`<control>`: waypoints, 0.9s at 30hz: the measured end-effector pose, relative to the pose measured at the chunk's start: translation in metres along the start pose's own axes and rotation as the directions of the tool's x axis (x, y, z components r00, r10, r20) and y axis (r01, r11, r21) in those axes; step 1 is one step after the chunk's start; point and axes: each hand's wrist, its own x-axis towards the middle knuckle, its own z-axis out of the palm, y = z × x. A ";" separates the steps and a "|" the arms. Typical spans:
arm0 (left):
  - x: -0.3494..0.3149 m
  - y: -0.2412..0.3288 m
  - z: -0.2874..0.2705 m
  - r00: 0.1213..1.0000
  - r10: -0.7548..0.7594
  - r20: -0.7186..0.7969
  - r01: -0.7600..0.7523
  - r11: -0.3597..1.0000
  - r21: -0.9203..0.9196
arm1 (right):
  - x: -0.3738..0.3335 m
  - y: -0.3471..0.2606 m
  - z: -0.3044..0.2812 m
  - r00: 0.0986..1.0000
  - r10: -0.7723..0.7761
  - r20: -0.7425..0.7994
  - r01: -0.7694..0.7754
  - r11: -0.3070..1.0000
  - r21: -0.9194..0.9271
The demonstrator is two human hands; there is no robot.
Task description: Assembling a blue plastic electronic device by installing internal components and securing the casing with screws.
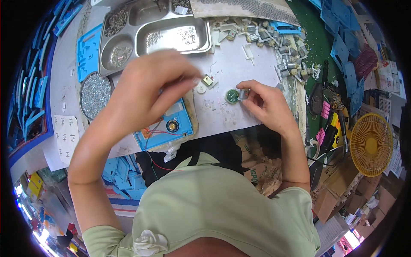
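Observation:
My right hand (270, 105) pinches a small grey motor (243, 94) between thumb and fingers. Right beside the motor, on the white work surface, is a small round green piece (232, 96); whether they touch I cannot tell. My left hand (165, 79) is raised over the table, its fingers bent and smeared by motion. Close to its fingertips lies a small metal-and-white part (207, 80) with a thin wire, next to a white disc (201, 88). Below the left hand, partly covered by it, is a blue plastic housing (180, 122) with a round black speaker (172, 125) and loose wires.
A steel compartment tray (207, 36) with small metal parts stands at the back. A round bowl of screws (95, 96) sits at left. Grey motors (284, 55) are heaped at back right. Blue housings (38, 92) fill a bin at far left. A yellow fan (371, 144) is at right.

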 end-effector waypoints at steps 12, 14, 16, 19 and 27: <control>-0.120 0.030 0.030 0.766 -0.643 -0.010 0.507 0.613 -0.606 | 0.027 -0.022 0.002 0.941 -0.252 0.223 0.333 0.797 -0.504; -0.124 0.031 0.038 0.760 -0.649 -0.034 0.491 0.607 -0.625 | 0.026 -0.020 -0.005 0.965 -0.147 0.218 0.222 0.900 -0.376; -0.129 0.033 0.043 0.779 -0.623 -0.065 0.448 0.627 -0.638 | 0.023 -0.021 -0.019 0.958 0.099 0.270 -0.073 0.992 -0.106; -0.125 0.029 0.055 0.821 -0.540 -0.185 0.331 0.714 -0.616 | 0.011 -0.008 0.022 0.996 -0.074 0.053 0.044 0.901 0.431; -0.124 0.035 0.066 0.722 -0.685 -0.099 0.376 0.508 -0.775 | 0.013 -0.049 0.097 0.970 -0.087 0.226 -0.164 0.451 0.877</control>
